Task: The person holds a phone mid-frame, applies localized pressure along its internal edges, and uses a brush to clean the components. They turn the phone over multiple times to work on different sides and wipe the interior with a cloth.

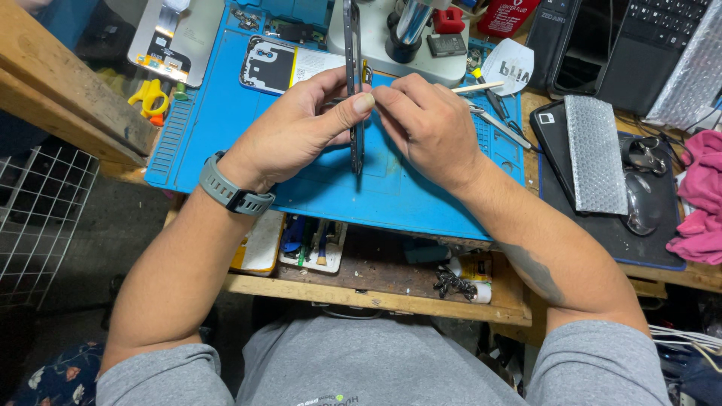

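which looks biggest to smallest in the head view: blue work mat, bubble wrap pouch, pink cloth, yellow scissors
1. blue work mat, by far the largest.
2. bubble wrap pouch.
3. pink cloth, cut off by the frame edge, so its rank against the pouch is unsure.
4. yellow scissors, smallest.

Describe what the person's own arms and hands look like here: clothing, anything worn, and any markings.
Both forearms are bare below short grey T-shirt sleeves. The left hand has a chunky grey sports watch with a ridged rubber strap on its wrist. The right hand wears nothing; a dark tattoo marks that forearm near the elbow. No gloves or rings show.
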